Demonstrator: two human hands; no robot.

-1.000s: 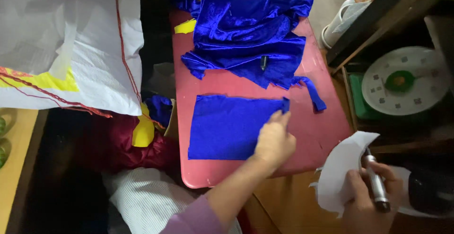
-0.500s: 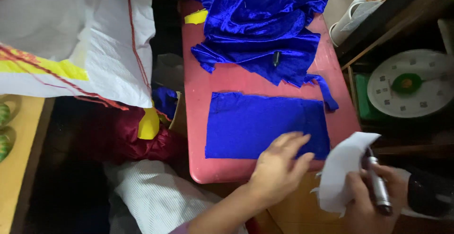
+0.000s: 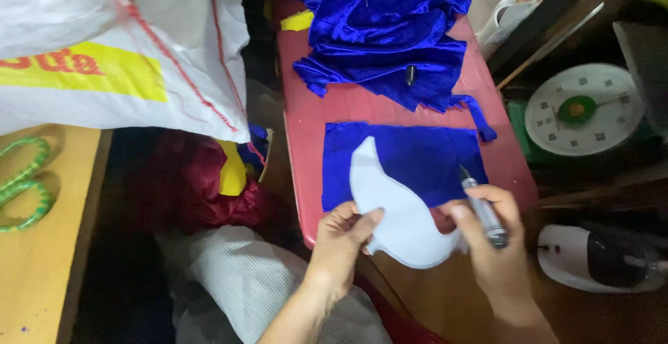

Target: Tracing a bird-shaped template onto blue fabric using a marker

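A flat rectangle of blue fabric (image 3: 417,160) lies on the red table (image 3: 362,107). Both hands hold a white curved paper template (image 3: 396,212) over the near edge of that fabric. My left hand (image 3: 344,236) pinches the template's left side. My right hand (image 3: 490,236) grips its right end together with a grey marker pen (image 3: 483,208), tip pointing up toward the fabric. A heap of crumpled blue velvet fabric (image 3: 390,31) sits at the far end of the table.
A large white woven sack (image 3: 118,45) with yellow and red print lies at the left. Dark red cloth (image 3: 195,191) and a pale striped sack (image 3: 236,281) fill the gap below. A white round scale (image 3: 581,111), a white jug (image 3: 504,17) and a white appliance (image 3: 598,260) stand at the right.
My left hand left the blue fabric and took hold of the white template. The right hand brought template and pen leftward over the fabric's near edge.
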